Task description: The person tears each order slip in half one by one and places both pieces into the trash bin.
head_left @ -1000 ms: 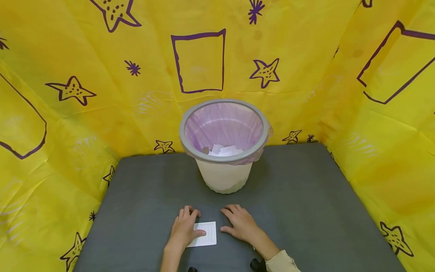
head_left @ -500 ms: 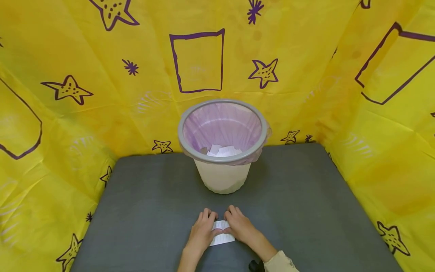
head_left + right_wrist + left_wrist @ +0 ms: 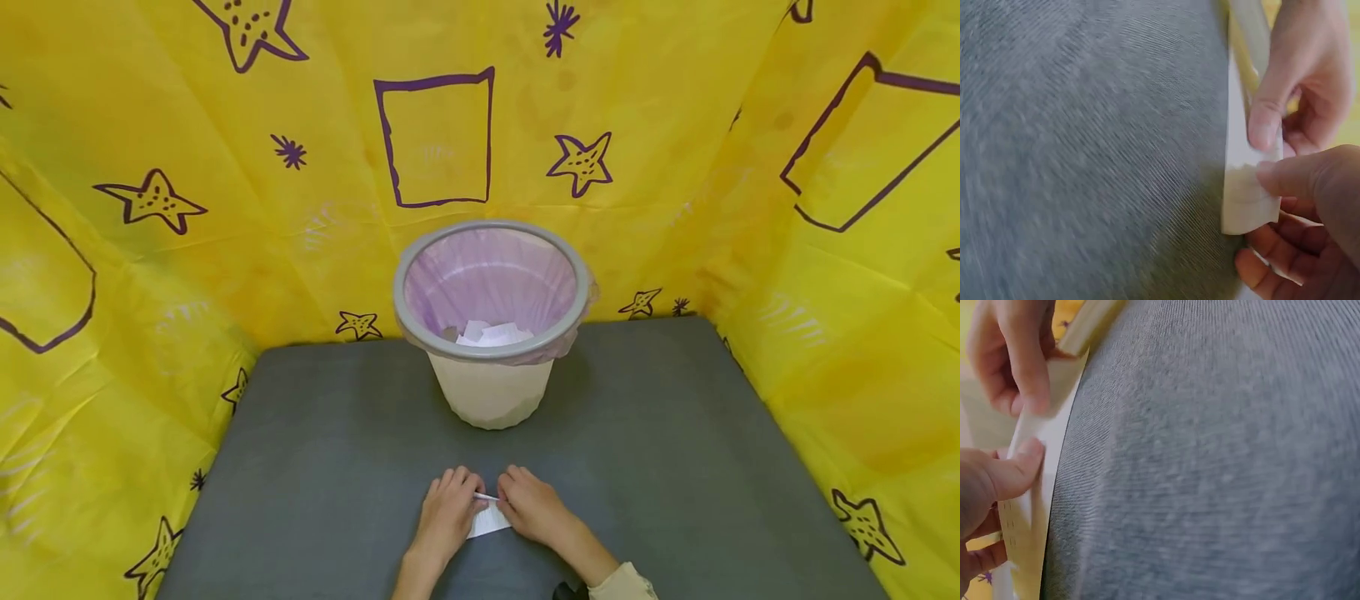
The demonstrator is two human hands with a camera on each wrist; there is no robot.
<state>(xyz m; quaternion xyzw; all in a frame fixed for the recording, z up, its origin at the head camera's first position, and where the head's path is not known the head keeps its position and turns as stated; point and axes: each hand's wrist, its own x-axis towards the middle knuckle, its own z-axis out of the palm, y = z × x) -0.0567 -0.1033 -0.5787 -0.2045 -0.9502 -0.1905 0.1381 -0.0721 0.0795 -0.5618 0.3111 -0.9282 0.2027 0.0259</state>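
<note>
A small white sheet of lined paper (image 3: 489, 520) lies low on the grey table, between both hands in the head view. My left hand (image 3: 447, 514) pinches its left part, thumb on top and fingers behind. On the right part, my right hand (image 3: 532, 507) pinches the same sheet, its thumb close to the left thumb. The paper's far edge is raised between the fingertips. In the left wrist view the paper (image 3: 1030, 534) runs as a narrow strip with both thumbs on it. The right wrist view has the paper (image 3: 1250, 209) bent under the thumbs.
A cream waste bin (image 3: 491, 392) with a grey rim and purple liner stands beyond the hands, several white paper pieces (image 3: 491, 334) inside. Yellow patterned cloth (image 3: 315, 267) encloses the grey table (image 3: 645, 433). A black object (image 3: 570, 592) shows near the right sleeve (image 3: 622, 582).
The left hand and paper have moved right, and the right hand has taken hold of the paper's other side. The far edge, flat before, is now lifted between the fingers.
</note>
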